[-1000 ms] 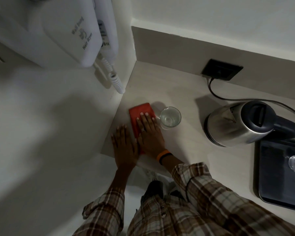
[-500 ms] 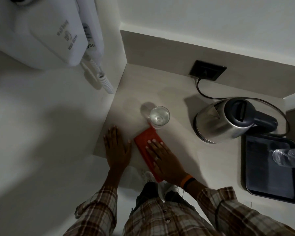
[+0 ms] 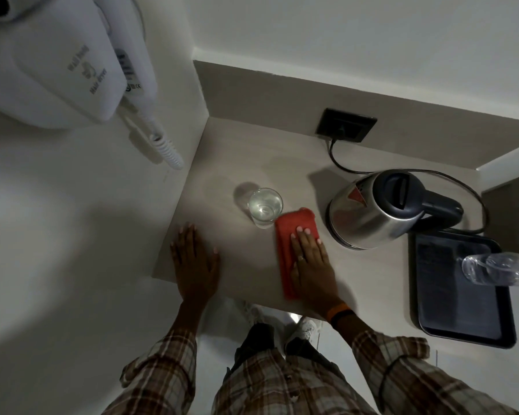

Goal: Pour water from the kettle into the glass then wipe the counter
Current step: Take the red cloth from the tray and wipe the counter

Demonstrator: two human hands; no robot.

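Note:
A clear glass [image 3: 265, 206] with water in it stands on the beige counter [image 3: 252, 157]. A steel kettle [image 3: 372, 214] with a black lid and handle stands upright to its right. Between them lies a red cloth [image 3: 288, 235], folded long, reaching back to the counter's front edge. My right hand [image 3: 310, 265] lies flat on the cloth, fingers spread, pressing it down. My left hand [image 3: 195, 262] rests flat on the counter near the front left corner, holding nothing.
A black tray [image 3: 462, 322] at the right carries a plastic bottle [image 3: 498, 269] lying on its side. The kettle's black cord [image 3: 339, 158] runs to a wall socket [image 3: 345, 125]. A white wall hair dryer [image 3: 66, 64] hangs at the upper left. A white wall borders the counter's left side.
My right hand has slid the red cloth from the left of the glass, back toward the front edge, then right and forward between glass and kettle. My left hand stayed flat.

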